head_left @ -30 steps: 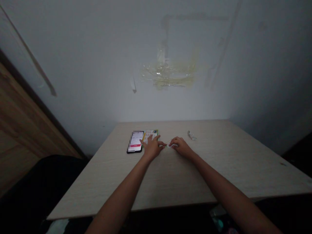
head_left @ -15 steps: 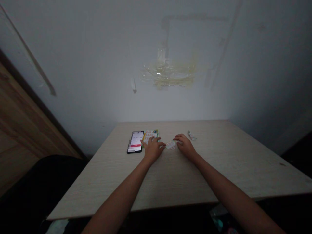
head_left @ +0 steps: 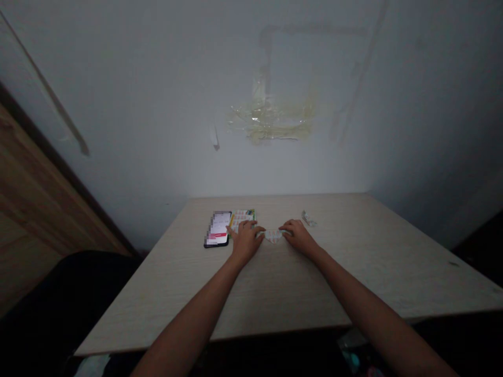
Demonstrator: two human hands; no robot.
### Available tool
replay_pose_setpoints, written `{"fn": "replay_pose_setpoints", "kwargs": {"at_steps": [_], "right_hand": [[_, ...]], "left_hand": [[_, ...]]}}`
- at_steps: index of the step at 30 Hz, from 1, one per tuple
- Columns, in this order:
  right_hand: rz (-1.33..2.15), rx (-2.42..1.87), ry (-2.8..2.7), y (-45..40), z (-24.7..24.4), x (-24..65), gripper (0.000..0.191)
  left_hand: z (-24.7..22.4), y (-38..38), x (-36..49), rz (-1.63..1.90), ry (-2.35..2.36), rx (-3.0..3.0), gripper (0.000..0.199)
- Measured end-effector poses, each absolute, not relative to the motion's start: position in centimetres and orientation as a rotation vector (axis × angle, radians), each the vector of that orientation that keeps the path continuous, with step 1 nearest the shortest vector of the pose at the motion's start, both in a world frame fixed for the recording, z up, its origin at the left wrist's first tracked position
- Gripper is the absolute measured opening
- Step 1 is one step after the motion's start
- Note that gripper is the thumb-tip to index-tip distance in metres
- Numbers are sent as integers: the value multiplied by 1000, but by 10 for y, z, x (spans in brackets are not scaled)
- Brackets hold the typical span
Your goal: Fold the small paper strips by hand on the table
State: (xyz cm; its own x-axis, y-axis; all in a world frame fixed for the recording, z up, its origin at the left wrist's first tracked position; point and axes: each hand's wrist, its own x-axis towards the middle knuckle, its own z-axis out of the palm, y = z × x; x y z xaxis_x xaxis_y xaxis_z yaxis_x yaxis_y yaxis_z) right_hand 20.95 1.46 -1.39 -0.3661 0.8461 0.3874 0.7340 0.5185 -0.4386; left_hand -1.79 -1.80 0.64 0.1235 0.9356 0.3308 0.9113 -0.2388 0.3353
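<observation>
Between my two hands, a small piece of printed paper (head_left: 273,236) lies just at or over the tabletop, whitish with rows of small coloured print. My left hand (head_left: 245,240) pinches its left end between thumb and forefinger, the other fingers spread over a printed sheet (head_left: 242,215). At the right end, my right hand (head_left: 298,234) grips the paper with fingers and thumb. Left of the printed sheet lies a phone (head_left: 218,228) with a lit white screen and a red bar. Part of the sheet is hidden under my left fingers.
A crumpled scrap of paper (head_left: 308,218) rests on the wooden table (head_left: 283,293), beyond my right hand. Behind the table rises a wall with old clear tape (head_left: 275,123) on it. A dark object (head_left: 74,288) stands left of the table.
The paper piece has turned to lie more level between my hands. My right hand has shifted slightly down, while phone, sheet and scrap stay in place.
</observation>
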Motion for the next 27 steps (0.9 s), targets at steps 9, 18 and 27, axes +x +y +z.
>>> {"fn": "replay_pose_setpoints", "kwargs": {"at_steps": [9, 18, 27], "right_hand": [[260, -1345, -2144, 13, -13, 210, 22], [318, -1235, -2172, 7, -8, 205, 18], [324, -1051, -2173, 4, -10, 202, 21]], "left_hand": [[9, -22, -15, 740, 1851, 2378, 28], [4, -23, -15, 612, 1715, 2416, 31], [2, -19, -14, 567, 1676, 2381, 36]]}}
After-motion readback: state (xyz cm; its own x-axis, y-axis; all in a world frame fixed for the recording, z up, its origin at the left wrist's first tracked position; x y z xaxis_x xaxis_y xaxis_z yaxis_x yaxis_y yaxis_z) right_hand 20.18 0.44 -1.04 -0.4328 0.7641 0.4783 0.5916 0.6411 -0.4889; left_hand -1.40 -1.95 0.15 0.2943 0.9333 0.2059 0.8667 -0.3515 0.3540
